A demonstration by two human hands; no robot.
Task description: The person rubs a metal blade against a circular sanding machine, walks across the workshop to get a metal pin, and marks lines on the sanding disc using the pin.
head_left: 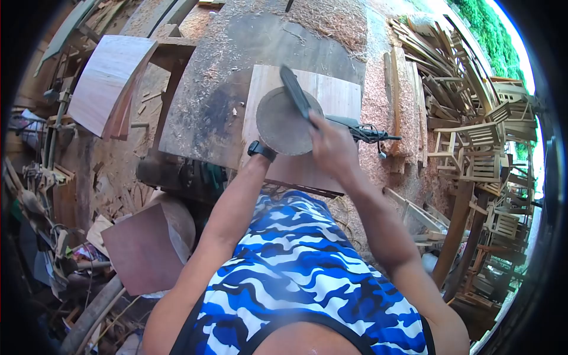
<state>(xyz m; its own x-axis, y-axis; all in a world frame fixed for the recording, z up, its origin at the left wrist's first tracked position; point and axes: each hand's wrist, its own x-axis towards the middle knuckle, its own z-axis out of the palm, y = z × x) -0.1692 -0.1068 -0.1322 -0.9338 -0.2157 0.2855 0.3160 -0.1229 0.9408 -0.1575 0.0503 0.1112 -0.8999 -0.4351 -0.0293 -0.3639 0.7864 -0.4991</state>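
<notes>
Dark, narrow, brush-like tool [296, 92] lies in the fingers of the right hand [334, 145], its near end at the fingertips, the length slanting away and to the left across a round, flat-topped, grey-brown disc [284, 127]. The disc sits ahead of the torso, left of the right hand, over a pale wooden panel [340, 89]; cannot tell whether it rests there or is held up. Count: one brush-like tool, one disc, one elongated dark power tool [343, 120] with a bundled black cable [373, 135], just right of the disc; one black wristwatch [261, 151] on the left wrist. Slatted wooden chairs [488, 168] at right, several, too tangled to count. Right fingers closed around the tool's end, no visible gap. Left hand hidden at the disc's near-left edge; cannot tell how far its fingers open or whether they grip the disc.
</notes>
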